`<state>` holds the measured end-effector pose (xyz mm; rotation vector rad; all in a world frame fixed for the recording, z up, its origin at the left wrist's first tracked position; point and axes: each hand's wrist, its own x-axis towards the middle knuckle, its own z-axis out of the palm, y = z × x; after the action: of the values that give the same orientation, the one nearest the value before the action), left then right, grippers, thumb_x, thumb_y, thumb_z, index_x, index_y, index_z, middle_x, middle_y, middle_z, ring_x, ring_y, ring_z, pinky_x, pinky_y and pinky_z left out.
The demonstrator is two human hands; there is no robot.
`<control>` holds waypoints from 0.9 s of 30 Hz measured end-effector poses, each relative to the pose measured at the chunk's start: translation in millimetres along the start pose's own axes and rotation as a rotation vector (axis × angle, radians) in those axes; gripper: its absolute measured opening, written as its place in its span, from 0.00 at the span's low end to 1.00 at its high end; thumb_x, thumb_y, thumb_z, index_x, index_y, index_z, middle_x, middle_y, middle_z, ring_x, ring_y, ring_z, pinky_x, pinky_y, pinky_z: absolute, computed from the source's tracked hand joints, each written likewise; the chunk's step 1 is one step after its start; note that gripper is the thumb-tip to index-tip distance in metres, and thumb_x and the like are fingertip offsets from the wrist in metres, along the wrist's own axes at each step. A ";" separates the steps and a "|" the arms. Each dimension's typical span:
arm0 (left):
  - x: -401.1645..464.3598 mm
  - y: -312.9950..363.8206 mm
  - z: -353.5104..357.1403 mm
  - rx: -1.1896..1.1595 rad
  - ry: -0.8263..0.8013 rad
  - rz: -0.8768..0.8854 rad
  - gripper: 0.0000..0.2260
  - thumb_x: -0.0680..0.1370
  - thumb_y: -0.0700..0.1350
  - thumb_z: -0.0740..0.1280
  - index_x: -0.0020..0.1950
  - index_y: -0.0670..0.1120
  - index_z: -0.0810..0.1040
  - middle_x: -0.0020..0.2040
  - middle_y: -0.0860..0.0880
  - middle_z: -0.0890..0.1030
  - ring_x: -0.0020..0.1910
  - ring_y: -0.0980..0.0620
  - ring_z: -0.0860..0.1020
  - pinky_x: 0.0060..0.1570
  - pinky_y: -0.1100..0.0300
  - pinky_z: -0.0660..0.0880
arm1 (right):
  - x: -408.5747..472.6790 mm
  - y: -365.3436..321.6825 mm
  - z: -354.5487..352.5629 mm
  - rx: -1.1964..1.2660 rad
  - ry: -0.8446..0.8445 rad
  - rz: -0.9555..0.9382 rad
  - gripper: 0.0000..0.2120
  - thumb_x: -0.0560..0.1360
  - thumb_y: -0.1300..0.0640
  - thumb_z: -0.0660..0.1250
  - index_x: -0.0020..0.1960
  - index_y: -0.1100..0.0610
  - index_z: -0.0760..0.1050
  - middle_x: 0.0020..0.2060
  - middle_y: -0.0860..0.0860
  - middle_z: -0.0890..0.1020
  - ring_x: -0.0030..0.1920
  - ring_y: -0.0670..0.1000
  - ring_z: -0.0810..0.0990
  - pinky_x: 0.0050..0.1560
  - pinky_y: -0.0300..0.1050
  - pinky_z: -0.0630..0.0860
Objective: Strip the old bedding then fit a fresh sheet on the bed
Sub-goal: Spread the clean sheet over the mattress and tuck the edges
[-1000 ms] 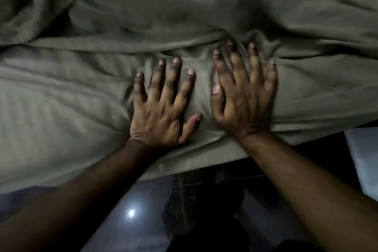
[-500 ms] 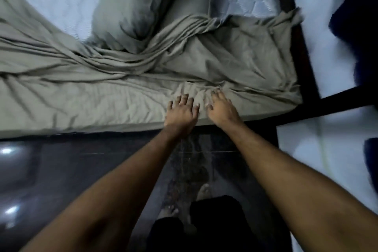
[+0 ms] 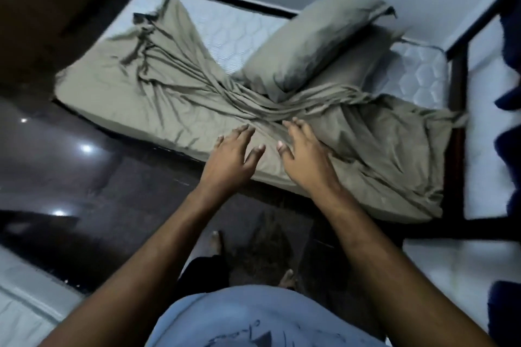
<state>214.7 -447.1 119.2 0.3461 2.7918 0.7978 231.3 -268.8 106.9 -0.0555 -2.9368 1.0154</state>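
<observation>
The view has pulled back from a close look at the hands to take in the whole bed. A second ago both hands pressed flat, fingers spread, on the sheet (image 3: 158, 98). Now the left hand (image 3: 231, 159) and right hand (image 3: 306, 160) are lifted off it, fingers loose, over the near edge. Pillows (image 3: 313, 48) and bare mattress (image 3: 239, 34) now show beyond the hands.

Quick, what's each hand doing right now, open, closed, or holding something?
Left hand: open, fingers spread over the olive sheet, gripping nothing.
Right hand: open, flat over the same sheet, gripping nothing.
</observation>
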 end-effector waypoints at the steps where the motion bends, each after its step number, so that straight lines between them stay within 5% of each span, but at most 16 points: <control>1: -2.2 -16.8 -11.8 -0.024 0.036 -0.029 0.30 0.80 0.60 0.56 0.77 0.45 0.69 0.77 0.45 0.69 0.77 0.48 0.65 0.76 0.44 0.59 | 9.5 -20.6 9.8 0.009 -0.010 -0.034 0.22 0.79 0.55 0.66 0.73 0.58 0.70 0.72 0.56 0.69 0.70 0.57 0.71 0.66 0.52 0.72; 8: 14.8 -135.9 -101.2 -0.109 0.281 -0.113 0.28 0.80 0.58 0.54 0.77 0.46 0.70 0.76 0.46 0.71 0.76 0.49 0.68 0.74 0.44 0.64 | 95.2 -172.1 112.6 -0.042 -0.166 -0.316 0.24 0.75 0.61 0.64 0.71 0.55 0.70 0.68 0.54 0.71 0.64 0.59 0.76 0.58 0.56 0.77; 14: 14.6 -280.4 -212.9 -0.077 0.376 -0.209 0.24 0.84 0.54 0.61 0.77 0.45 0.69 0.77 0.45 0.70 0.77 0.49 0.65 0.77 0.50 0.59 | 175.6 -308.8 195.9 -0.173 -0.222 -0.487 0.25 0.79 0.51 0.65 0.74 0.55 0.67 0.71 0.55 0.69 0.67 0.57 0.74 0.63 0.53 0.75; 27: 144.1 -493.7 -355.3 -0.056 0.332 -0.200 0.27 0.82 0.59 0.58 0.77 0.46 0.68 0.77 0.47 0.69 0.78 0.50 0.65 0.75 0.44 0.62 | 363.9 -432.5 347.2 -0.031 -0.254 -0.352 0.23 0.81 0.50 0.65 0.74 0.55 0.68 0.69 0.52 0.69 0.64 0.55 0.76 0.61 0.54 0.77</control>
<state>-99.1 -987.7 126.6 -0.0847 3.0319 0.9583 -157.1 -806.5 108.6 0.6094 -3.0192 0.9826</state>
